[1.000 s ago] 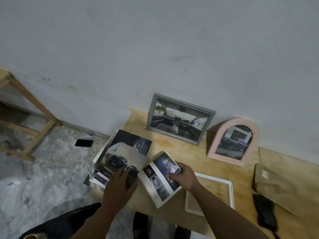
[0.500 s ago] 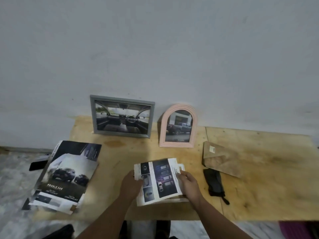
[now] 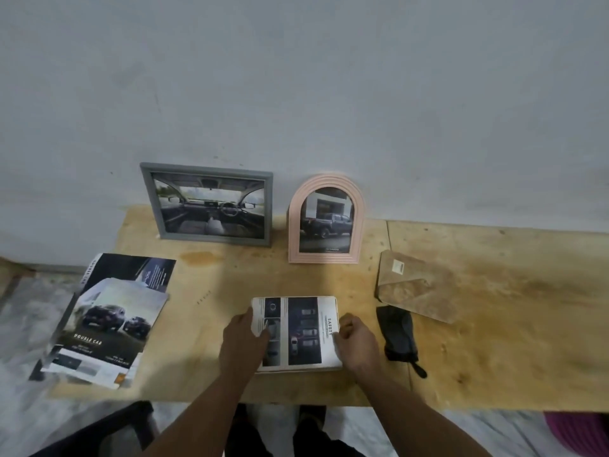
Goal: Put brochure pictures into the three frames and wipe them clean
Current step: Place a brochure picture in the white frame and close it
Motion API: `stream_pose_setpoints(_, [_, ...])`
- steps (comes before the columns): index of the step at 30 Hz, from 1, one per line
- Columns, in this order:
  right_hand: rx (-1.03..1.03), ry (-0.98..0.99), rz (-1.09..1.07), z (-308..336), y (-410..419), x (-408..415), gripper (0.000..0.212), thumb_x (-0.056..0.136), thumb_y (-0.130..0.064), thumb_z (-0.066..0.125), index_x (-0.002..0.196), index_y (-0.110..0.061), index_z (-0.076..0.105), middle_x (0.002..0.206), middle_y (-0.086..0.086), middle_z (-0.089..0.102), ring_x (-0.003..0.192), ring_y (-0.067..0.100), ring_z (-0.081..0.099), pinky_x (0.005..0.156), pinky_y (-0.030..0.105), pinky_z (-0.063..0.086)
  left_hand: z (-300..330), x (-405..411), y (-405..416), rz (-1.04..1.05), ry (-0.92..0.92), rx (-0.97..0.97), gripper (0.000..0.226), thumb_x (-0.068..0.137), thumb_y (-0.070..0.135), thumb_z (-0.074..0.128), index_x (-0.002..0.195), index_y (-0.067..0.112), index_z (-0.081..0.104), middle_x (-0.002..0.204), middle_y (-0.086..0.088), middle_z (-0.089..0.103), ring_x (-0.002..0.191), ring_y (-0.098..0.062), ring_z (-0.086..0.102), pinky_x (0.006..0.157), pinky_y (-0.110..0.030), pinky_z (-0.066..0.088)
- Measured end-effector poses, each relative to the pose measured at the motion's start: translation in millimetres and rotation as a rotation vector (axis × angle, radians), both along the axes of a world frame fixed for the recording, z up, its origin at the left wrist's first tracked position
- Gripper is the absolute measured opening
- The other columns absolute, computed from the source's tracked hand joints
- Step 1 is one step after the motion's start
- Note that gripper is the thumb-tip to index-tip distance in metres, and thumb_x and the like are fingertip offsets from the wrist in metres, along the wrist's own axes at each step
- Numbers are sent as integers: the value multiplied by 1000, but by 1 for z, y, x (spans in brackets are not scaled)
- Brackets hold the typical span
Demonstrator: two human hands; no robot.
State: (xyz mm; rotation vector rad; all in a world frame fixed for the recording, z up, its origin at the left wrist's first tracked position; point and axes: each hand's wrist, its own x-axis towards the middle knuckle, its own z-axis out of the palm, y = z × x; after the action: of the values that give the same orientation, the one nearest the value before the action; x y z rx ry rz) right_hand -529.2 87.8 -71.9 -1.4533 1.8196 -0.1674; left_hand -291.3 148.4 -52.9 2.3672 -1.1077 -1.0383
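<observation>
Left hand point(image 3: 245, 338) and right hand point(image 3: 354, 341) reach forward, fingers bent.

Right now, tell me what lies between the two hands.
In the head view, the brochure page on the white frame lies between left hand and right hand.

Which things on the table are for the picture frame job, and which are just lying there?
For the job:
- grey frame, picture in
- pink arched frame, picture in
- white frame, under the page
- brochure page, held by left hand and right hand
- brochure stack
- dark cloth, probably for wiping

Just lying about:
- brown board
</observation>
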Motion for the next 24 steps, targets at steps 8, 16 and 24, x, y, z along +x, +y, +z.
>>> stream_pose_setpoints(8, [-126,212,454,-5,-1,-13,49,98,-49,53,145,-39,45,133,-7,42,113,12,51,80,31,55,-7,3,13,-162,-53,148,69,92,37,69,155,24,42,163,-5,30,143,-33,39,110,-46,46])
stream_pose_setpoints(16, [-63,293,605,-5,1,-20,59,98,-54,48,154,-40,34,139,-2,37,126,17,42,92,35,50,-10,4,15,-329,-154,208,75,93,46,64,159,25,33,166,-5,22,146,-32,32,114,-42,41])
stream_pose_setpoints(24, [-159,63,473,14,-30,-42,54,97,-56,52,148,-36,47,132,-10,48,117,11,54,91,28,53,-13,7,16,-329,-140,203,76,94,48,64,159,27,32,168,-7,21,148,-33,34,116,-45,40])
